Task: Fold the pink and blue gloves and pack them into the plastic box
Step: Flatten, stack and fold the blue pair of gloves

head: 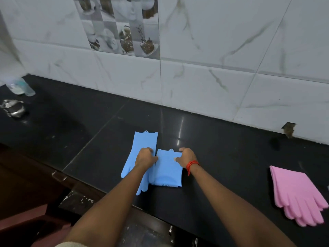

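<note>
Both hands work mid-frame on the black desk [231, 157]. The left hand [145, 157] rests over the flat blue glove [143, 141], its curled fingers gripping the left edge of the folded blue glove [168, 172]. The right hand [187, 157], with a red thread [192, 164] at the wrist, pinches that folded glove's upper right corner. The stacked pink gloves [299, 193] lie well apart at the right edge. A steel pot [13, 108] and a clear bottle [21, 87] stand at far left.

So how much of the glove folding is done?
One blue glove is folded over, and the right hand pinches its top edge, left hand beside it. The other blue glove lies flat, the pink gloves are unfolded, and no box is in view, so most is left.
</note>
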